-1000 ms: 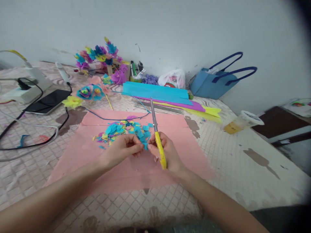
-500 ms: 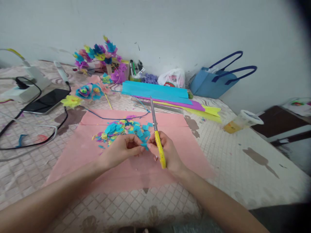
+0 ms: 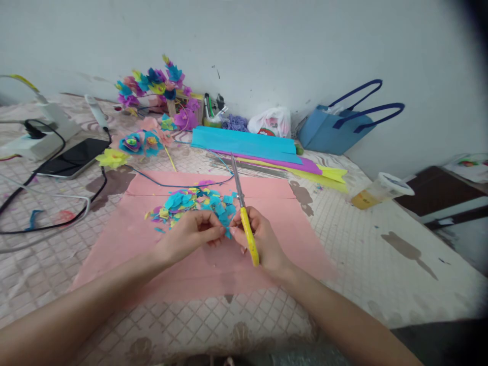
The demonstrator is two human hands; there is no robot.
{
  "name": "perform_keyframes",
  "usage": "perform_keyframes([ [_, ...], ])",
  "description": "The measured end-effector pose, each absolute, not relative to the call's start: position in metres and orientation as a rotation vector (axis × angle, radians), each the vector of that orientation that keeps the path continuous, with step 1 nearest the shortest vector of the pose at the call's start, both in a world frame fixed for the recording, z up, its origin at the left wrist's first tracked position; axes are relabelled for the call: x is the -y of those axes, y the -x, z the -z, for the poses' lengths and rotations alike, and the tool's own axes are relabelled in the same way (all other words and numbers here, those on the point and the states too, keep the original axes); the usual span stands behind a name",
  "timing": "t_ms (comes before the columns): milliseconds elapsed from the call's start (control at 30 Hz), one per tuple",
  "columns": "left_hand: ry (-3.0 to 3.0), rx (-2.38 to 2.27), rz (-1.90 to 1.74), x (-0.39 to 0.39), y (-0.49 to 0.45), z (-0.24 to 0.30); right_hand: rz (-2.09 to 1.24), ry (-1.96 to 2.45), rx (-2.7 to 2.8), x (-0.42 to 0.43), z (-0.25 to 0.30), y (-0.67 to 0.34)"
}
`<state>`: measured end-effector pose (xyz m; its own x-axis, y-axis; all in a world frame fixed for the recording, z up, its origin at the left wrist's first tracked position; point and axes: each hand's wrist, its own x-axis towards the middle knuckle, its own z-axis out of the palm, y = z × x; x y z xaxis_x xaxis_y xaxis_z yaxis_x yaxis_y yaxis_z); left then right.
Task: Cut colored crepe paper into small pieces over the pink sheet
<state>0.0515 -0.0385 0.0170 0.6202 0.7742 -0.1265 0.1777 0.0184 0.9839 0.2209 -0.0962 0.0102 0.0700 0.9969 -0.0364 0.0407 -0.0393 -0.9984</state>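
Yellow-handled scissors (image 3: 249,236) hang in my right hand (image 3: 265,241), blades closed and pointing away from me. The thumb and fingertips of that hand meet at a small blue paper piece (image 3: 227,233). My left hand (image 3: 198,231) is closed in a pinch on the other side of the same piece. Just beyond both hands lies a heap of cut paper bits (image 3: 183,202), blue, yellow and purple. Under them is a pink paper sheet (image 3: 118,249) spread on the patterned tablecloth.
Blue paper (image 3: 244,142) lies over purple and yellow sheets at the back. Paper flowers (image 3: 137,143), a phone (image 3: 74,158) and cables are at left. A plastic cup (image 3: 381,190) with orange liquid and a blue bag (image 3: 335,129) stand at right.
The scissors have tilted slightly, their tip moving a little left. The blue piece between my fingers shows less and has shifted slightly. My hands stay nearly in place.
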Motion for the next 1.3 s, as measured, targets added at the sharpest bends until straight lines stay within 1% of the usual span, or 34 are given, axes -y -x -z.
perform_keyframes([
  [333, -1.5, -0.844, -0.529, 0.04, -0.054, -0.02, -1.181, 1.34, 1.183, 0.095, -0.011, -0.22],
  [567, -1.389, -0.824, -0.371, 0.039, -0.056, -0.014, -1.131, 1.359, 1.182, 0.096, -0.01, -0.22],
  [767, -1.372, -0.831, -0.442, 0.044, -0.059, -0.018, -1.146, 1.347, 1.18, 0.097, -0.011, -0.22],
  [1067, -1.394, -0.814, -0.371, 0.046, -0.059, -0.01, -1.147, 1.38, 1.191, 0.097, -0.012, -0.219],
  [1300, -1.444, -0.81, -0.416, 0.039, -0.054, -0.009, -1.178, 1.384, 1.173, 0.094, -0.011, -0.221],
])
